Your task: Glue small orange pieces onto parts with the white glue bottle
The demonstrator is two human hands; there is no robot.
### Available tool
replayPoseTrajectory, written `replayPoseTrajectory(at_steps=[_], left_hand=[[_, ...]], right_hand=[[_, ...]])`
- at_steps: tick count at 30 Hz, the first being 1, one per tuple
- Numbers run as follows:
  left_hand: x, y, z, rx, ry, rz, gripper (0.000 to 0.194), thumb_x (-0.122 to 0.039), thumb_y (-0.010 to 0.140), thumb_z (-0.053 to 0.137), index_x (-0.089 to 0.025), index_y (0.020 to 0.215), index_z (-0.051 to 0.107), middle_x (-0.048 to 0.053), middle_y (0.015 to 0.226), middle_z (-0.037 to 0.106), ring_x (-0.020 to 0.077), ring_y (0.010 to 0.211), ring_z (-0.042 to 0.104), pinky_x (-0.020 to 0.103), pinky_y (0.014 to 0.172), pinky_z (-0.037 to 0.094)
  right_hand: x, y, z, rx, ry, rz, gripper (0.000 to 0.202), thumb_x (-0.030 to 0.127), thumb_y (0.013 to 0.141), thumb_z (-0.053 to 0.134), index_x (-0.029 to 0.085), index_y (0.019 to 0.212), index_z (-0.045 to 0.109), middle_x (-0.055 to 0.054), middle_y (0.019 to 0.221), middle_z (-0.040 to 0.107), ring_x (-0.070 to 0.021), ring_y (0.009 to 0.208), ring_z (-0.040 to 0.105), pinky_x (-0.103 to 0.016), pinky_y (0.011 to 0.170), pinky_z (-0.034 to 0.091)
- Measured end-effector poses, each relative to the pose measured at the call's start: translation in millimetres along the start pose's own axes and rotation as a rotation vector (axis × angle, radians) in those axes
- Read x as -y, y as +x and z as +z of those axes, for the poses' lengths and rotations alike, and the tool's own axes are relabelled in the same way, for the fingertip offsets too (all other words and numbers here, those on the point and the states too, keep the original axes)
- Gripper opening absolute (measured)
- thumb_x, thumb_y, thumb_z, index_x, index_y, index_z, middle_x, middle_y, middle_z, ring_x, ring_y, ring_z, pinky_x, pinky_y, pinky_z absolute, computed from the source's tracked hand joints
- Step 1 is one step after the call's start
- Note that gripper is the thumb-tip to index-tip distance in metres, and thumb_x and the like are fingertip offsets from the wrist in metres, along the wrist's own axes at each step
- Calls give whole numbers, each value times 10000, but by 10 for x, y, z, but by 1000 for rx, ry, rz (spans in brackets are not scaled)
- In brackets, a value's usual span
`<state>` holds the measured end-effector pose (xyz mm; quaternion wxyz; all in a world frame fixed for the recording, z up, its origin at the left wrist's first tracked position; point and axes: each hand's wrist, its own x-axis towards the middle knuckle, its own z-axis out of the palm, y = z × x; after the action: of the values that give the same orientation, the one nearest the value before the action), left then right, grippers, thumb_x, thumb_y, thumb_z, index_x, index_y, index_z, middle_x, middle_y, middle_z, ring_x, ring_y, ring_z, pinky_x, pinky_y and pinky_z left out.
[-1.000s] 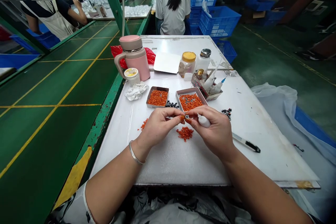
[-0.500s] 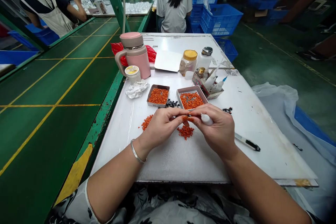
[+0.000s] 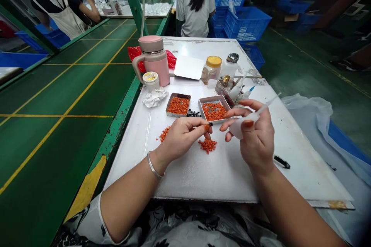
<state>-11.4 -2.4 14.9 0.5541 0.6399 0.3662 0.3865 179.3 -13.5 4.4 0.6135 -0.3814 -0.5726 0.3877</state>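
Between the thumb and forefinger of my left hand [image 3: 184, 137] a small black part [image 3: 211, 124] is pinched, its tip showing past the fingers. My right hand [image 3: 256, 139] holds a white squeeze bottle with a long thin nozzle [image 3: 243, 125], the nozzle pointing up and to the right. Its fingers are spread around the bottle, apart from my left hand. Just below the black part lies a loose pile of small orange pieces [image 3: 208, 146]. Another orange pile [image 3: 165, 133] is partly hidden behind my left hand. Small black parts [image 3: 193, 113] lie behind that hand.
Two shallow boxes, a left one [image 3: 178, 94] and a right one [image 3: 225, 102], hold orange pieces. Behind stand a pink thermos [image 3: 156, 63], a yellow-lidded jar [image 3: 211, 70] and a holder of bottles [image 3: 222, 92]. A pen [image 3: 281, 161] lies right. Two people sit beyond.
My right hand has drawn away from my left to the right, and the squeeze bottle has swung so its nozzle points up and right. My left hand still pinches the small black part.
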Motion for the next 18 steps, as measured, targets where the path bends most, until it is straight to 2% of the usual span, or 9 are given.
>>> replayPoseTrajectory(at_steps=[2,5,8,12,15,18], left_hand=[[-2,9,-4,7,-68,-21,224,-268,921,568,-140,774,678,33,741,694,129,732,635,251,742,492],[-1,25,-9,9,-157,-54,218,-266,908,579,-131,767,674,35,724,676,124,710,637,248,722,500],[13,34,-17,18,-223,-68,223,-289,906,588,-131,774,672,33,732,667,120,706,643,246,721,506],[26,33,-25,29,-211,-50,230,-307,912,589,-136,782,672,34,739,665,122,721,643,246,726,513],[16,25,-22,25,-140,-25,242,-309,916,585,-136,770,671,39,732,667,130,721,637,256,728,514],[10,15,-18,35,-93,-8,244,-311,919,582,-137,771,668,43,743,675,136,720,633,262,726,507]], right_hand=[[12,15,-33,-11,-98,-27,463,511,923,551,276,1320,504,-59,1016,643,-178,745,690,-294,530,574],[41,34,-89,-12,-281,-31,391,446,939,555,261,1280,602,-60,1016,678,-176,746,675,-335,643,596],[70,51,-155,-27,-198,-19,323,392,890,650,285,1194,621,-30,966,699,-149,656,636,-309,575,555],[79,82,-270,-117,-20,20,287,392,756,797,255,945,630,-17,828,684,-137,580,579,-250,417,383],[64,106,-335,-167,33,-16,313,434,689,838,230,849,663,-25,805,668,-120,537,498,-267,424,334],[54,114,-340,-186,32,-70,304,474,707,814,233,857,704,-29,812,657,-108,510,439,-287,437,319]])
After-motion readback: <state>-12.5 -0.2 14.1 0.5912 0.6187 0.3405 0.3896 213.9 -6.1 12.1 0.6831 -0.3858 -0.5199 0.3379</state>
